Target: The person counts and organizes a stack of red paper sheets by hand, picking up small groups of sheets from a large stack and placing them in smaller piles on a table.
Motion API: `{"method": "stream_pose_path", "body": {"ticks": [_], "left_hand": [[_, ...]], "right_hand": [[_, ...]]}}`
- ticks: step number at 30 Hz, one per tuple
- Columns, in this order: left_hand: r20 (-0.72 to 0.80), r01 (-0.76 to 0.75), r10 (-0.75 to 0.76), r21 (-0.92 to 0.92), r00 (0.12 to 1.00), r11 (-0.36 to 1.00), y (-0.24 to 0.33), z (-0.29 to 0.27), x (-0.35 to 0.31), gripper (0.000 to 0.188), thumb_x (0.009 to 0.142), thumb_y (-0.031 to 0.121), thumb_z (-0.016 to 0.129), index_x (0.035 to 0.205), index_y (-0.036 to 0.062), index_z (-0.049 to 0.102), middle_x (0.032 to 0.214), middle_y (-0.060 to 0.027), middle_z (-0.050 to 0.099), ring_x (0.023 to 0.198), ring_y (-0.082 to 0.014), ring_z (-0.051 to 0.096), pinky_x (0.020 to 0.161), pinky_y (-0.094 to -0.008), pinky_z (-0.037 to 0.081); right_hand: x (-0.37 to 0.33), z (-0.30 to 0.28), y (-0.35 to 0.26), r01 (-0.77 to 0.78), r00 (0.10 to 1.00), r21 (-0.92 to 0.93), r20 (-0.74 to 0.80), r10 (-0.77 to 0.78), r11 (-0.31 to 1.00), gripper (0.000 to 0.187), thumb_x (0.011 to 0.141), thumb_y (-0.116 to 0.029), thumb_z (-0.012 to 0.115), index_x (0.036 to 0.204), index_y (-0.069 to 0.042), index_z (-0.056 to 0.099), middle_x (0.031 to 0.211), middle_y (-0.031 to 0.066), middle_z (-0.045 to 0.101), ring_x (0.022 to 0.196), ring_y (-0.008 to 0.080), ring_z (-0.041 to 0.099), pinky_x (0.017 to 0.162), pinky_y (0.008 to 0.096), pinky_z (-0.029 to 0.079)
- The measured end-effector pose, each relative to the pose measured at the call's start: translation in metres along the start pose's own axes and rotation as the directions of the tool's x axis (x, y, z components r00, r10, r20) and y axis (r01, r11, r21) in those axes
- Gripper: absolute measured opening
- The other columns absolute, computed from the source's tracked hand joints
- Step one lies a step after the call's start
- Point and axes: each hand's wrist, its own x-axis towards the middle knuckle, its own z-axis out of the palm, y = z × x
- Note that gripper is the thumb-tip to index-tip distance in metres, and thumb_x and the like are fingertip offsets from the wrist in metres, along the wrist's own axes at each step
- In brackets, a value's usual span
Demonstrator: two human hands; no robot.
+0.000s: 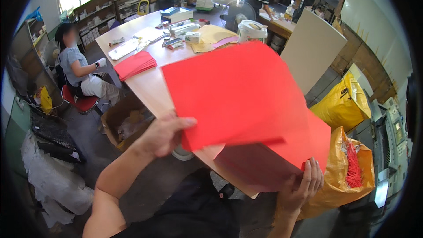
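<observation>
Large red paper sheets are held up in front of me, above the near end of the wooden table. My left hand pinches their near left corner, thumb on top. At the lower right, my right hand grips the near edge of the sheets, its fingers curled over the top face. The sheets bend between my hands, and a shaded underside shows below the near edge. How many sheets there are I cannot tell. A fanned stack of red paper lies on the table's left side, apart from my hands.
Boxes, papers and a tan envelope cover the far part of the table. A person sits on a red stool at left; another stands far off. An orange sack of red shreds and a yellow sack stand at right.
</observation>
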Motion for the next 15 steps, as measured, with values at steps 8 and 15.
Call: {"method": "stream_pose_path", "body": {"ticks": [8,15], "left_hand": [[-0.16,-0.196,0.182,-0.072,0.97,0.978,-0.06,-0.199,0.043,0.043,0.109,0.013,0.059,0.146,-0.0065,0.053,0.126,-0.0222,0.075,0.106,-0.0351,0.079,0.091,-0.0444,0.066],[-0.302,-0.071,0.02,-0.16,0.953,0.985,-0.198,-0.267,0.065,0.038,0.109,0.01,0.061,0.145,-0.0012,0.059,0.135,-0.0136,0.074,0.12,-0.0257,0.075,0.099,-0.0452,0.065]], "right_hand": [[0.001,0.001,0.0,-0.001,1.0,0.009,0.003,0.001,1.0,0.049,0.102,-0.026,0.061,0.143,0.001,0.064,0.146,0.0198,0.068,0.138,0.0398,0.062,0.121,0.0548,0.04],[0.002,-0.002,-0.002,-0.02,0.999,-0.006,0.042,0.02,1.0,0.05,0.102,-0.025,0.062,0.145,0.001,0.063,0.148,0.0199,0.066,0.14,0.0402,0.06,0.122,0.055,0.039]]}}
